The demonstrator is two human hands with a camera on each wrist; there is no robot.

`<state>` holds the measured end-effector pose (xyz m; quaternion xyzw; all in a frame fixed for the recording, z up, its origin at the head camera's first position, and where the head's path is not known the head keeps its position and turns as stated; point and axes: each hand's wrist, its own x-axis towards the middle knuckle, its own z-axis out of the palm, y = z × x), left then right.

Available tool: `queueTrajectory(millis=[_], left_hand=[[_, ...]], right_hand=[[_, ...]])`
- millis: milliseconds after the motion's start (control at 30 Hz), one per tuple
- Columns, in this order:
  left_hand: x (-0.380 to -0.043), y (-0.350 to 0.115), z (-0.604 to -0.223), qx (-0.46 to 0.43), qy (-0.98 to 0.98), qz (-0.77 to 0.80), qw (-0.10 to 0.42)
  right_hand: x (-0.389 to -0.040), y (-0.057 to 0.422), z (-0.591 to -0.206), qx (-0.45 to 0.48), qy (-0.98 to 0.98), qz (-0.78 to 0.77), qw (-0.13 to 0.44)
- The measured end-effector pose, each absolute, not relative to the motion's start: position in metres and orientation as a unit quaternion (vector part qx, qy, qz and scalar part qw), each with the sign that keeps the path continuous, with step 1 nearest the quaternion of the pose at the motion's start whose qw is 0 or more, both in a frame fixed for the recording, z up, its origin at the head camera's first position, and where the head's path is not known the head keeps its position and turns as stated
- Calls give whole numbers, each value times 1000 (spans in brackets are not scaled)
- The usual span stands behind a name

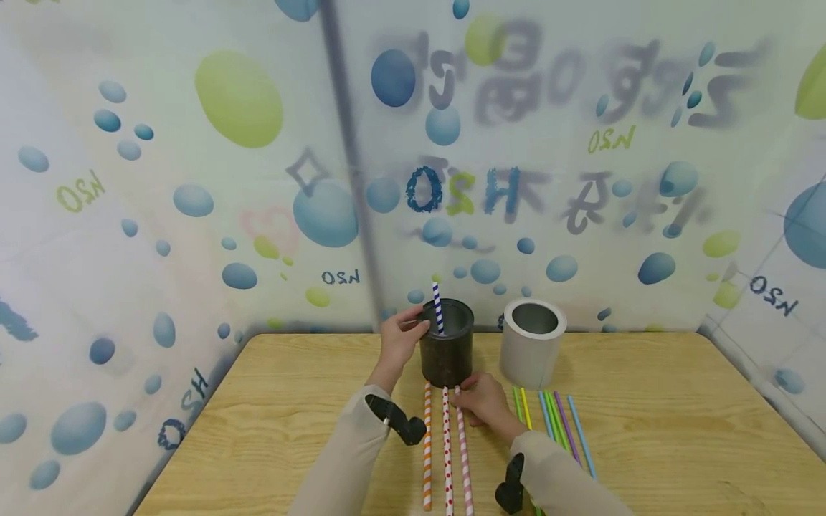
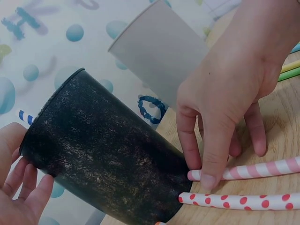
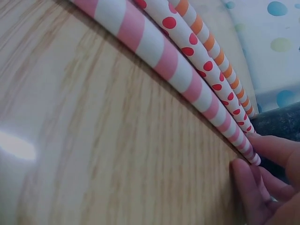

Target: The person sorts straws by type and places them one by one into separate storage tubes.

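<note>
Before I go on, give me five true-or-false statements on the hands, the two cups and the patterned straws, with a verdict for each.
1. The right hand pinches the pink-striped straw. True.
2. The blue-striped straw stands in the pale cup. False: it stands in the black cup.
3. The left hand touches the black cup near its rim. True.
4. The pale cup lies on its side. False: it stands upright, opening up.
5. In the head view, the red-dotted straw lies between the orange-striped straw and the pink-striped straw. True.
</note>
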<state>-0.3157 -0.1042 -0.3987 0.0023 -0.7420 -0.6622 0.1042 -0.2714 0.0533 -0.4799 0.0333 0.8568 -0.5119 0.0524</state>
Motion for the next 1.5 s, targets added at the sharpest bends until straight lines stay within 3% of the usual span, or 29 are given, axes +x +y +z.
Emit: queueTrajectory(millis=[933,1500], left_hand=[[-317,-105,-399,1,-750,-653,109],[-316,-104,-401,-4,-746,-657,113]], right_hand=[[-275,48,-478,56,866,-492,60],[-276,59,-469,58,803,-584,107]])
